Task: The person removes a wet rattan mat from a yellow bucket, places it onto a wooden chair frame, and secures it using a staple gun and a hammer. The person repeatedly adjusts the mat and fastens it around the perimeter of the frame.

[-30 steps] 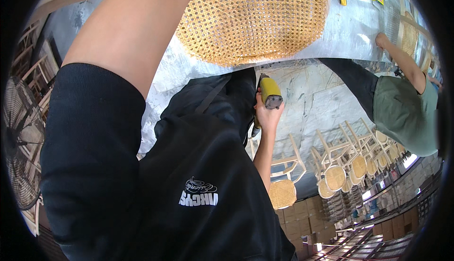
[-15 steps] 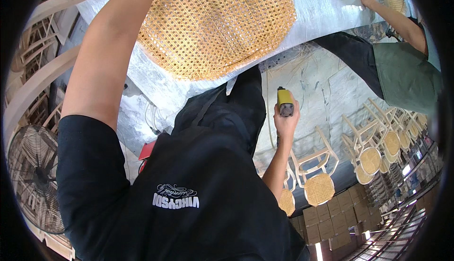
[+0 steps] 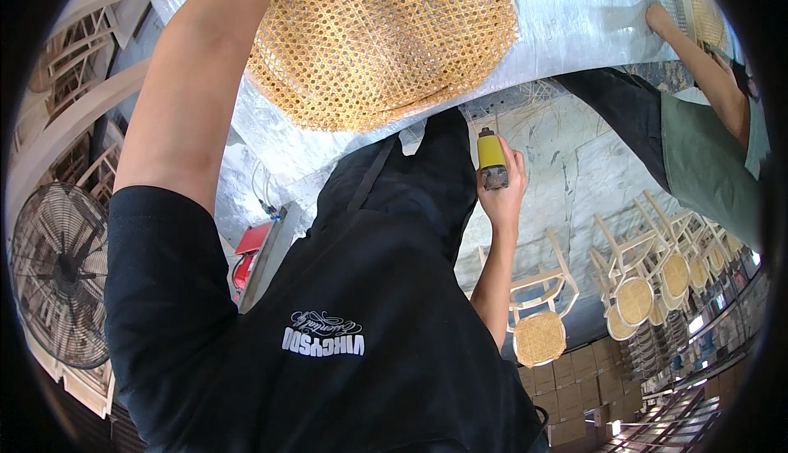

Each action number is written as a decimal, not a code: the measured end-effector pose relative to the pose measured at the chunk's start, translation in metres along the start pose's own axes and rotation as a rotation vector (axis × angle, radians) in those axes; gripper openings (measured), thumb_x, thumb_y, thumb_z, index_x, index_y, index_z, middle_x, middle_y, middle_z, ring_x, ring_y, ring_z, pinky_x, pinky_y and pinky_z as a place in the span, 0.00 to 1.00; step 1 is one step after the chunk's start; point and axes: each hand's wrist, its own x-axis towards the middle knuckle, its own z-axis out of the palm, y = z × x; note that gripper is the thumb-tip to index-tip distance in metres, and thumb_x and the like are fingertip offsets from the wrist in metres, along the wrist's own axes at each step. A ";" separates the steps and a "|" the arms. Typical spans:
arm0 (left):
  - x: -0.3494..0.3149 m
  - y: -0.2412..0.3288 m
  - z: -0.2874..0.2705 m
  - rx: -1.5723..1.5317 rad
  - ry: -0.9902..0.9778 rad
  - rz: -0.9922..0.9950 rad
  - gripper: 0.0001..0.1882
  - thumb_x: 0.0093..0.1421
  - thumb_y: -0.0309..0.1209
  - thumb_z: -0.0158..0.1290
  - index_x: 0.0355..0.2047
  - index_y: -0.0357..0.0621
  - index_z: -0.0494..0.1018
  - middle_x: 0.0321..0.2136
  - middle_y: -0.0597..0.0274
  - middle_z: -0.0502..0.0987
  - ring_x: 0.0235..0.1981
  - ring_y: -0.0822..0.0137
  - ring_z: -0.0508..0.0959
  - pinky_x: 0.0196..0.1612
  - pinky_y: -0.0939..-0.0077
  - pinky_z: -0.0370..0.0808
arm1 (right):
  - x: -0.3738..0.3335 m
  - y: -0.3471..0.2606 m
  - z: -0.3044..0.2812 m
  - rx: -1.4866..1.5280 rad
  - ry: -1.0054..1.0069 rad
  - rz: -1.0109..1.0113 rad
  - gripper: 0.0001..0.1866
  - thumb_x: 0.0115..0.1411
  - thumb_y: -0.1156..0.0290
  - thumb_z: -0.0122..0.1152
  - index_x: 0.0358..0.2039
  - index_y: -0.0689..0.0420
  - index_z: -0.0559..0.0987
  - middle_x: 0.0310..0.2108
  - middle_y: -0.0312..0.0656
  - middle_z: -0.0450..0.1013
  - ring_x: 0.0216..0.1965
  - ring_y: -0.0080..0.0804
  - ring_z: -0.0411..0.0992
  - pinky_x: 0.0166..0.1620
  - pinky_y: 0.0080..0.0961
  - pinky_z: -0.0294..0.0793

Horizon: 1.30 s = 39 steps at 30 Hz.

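A rounded woven cane panel (image 3: 390, 47), tan with small holes and a fringed edge, lies on a plastic-covered work table (image 3: 566, 22). My left arm reaches up along the panel's left side. The left hand is beyond the top edge of the picture. Below the table's near edge and to the right of my legs, my right hand (image 3: 506, 186) is closed around a handheld power tool (image 3: 492, 157). Its body is yellow with a dark end; its grip is mostly hidden by my fingers. The tool is apart from the cane panel.
A co-worker's arm (image 3: 698, 67) rests at the table's right end. Chairs with cane seats (image 3: 539, 338) stand at lower right, near stacked cartons (image 3: 566, 387). A large fan (image 3: 64, 272) and pale wooden frames (image 3: 74, 125) are at left. A red object (image 3: 250, 244) sits beside me.
My right hand has risen slightly in the picture, and the tool has tilted to show more of its yellow side. The whole view has shifted a little; the cane panel looks unchanged.
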 end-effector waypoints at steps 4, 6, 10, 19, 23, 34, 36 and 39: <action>-0.001 -0.002 0.002 -0.018 -0.019 0.039 0.35 0.69 0.52 0.32 0.44 0.33 0.79 0.46 0.32 0.78 0.51 0.35 0.76 0.58 0.48 0.70 | 0.003 0.003 -0.001 -0.013 -0.016 0.005 0.40 0.39 0.86 0.66 0.59 0.55 0.74 0.42 0.53 0.72 0.42 0.57 0.73 0.49 0.42 0.74; -0.001 -0.003 0.002 -0.036 0.008 0.055 0.35 0.69 0.52 0.32 0.44 0.33 0.79 0.46 0.32 0.78 0.51 0.35 0.76 0.58 0.48 0.70 | 0.004 0.004 -0.001 -0.043 -0.011 -0.001 0.40 0.39 0.86 0.66 0.59 0.55 0.75 0.42 0.53 0.71 0.43 0.58 0.73 0.49 0.43 0.74; -0.001 0.001 -0.001 -0.043 0.002 0.071 0.35 0.70 0.53 0.31 0.45 0.33 0.78 0.47 0.31 0.77 0.51 0.34 0.76 0.58 0.47 0.69 | -0.006 0.009 -0.001 -0.061 0.020 0.022 0.40 0.40 0.85 0.67 0.59 0.54 0.75 0.42 0.53 0.71 0.44 0.57 0.73 0.49 0.43 0.74; 0.001 0.011 0.003 -0.068 -0.021 0.065 0.35 0.71 0.52 0.31 0.44 0.31 0.78 0.45 0.27 0.76 0.49 0.32 0.76 0.56 0.44 0.70 | -0.041 0.025 -0.027 -0.149 0.388 0.291 0.39 0.43 0.83 0.69 0.59 0.60 0.68 0.47 0.53 0.68 0.51 0.54 0.68 0.55 0.44 0.68; 0.015 -0.037 0.011 0.108 0.071 0.229 0.30 0.70 0.47 0.34 0.47 0.33 0.75 0.46 0.26 0.75 0.50 0.32 0.74 0.55 0.43 0.70 | -0.001 0.029 -0.065 -0.117 0.351 0.266 0.35 0.48 0.81 0.67 0.59 0.61 0.69 0.50 0.55 0.66 0.53 0.55 0.67 0.58 0.43 0.67; 0.006 -0.004 0.002 0.159 -0.059 -0.036 0.35 0.70 0.59 0.29 0.49 0.53 0.81 0.46 0.43 0.80 0.50 0.44 0.79 0.56 0.49 0.73 | 0.263 0.010 -0.090 -0.350 0.299 -0.307 0.46 0.51 0.86 0.60 0.71 0.53 0.59 0.47 0.56 0.59 0.47 0.59 0.68 0.51 0.43 0.70; 0.003 -0.004 -0.002 0.134 -0.094 -0.042 0.35 0.70 0.59 0.29 0.48 0.54 0.82 0.46 0.44 0.80 0.49 0.45 0.79 0.55 0.50 0.74 | 0.305 0.004 -0.081 -0.459 0.268 -0.271 0.48 0.50 0.87 0.59 0.72 0.45 0.60 0.49 0.57 0.60 0.43 0.58 0.71 0.46 0.44 0.72; 0.000 0.004 -0.004 0.133 -0.077 -0.029 0.34 0.70 0.58 0.29 0.44 0.54 0.83 0.42 0.46 0.82 0.45 0.46 0.80 0.51 0.51 0.75 | 0.334 0.013 -0.074 -0.468 0.121 -0.341 0.48 0.50 0.88 0.59 0.72 0.44 0.60 0.51 0.58 0.60 0.45 0.57 0.70 0.48 0.42 0.72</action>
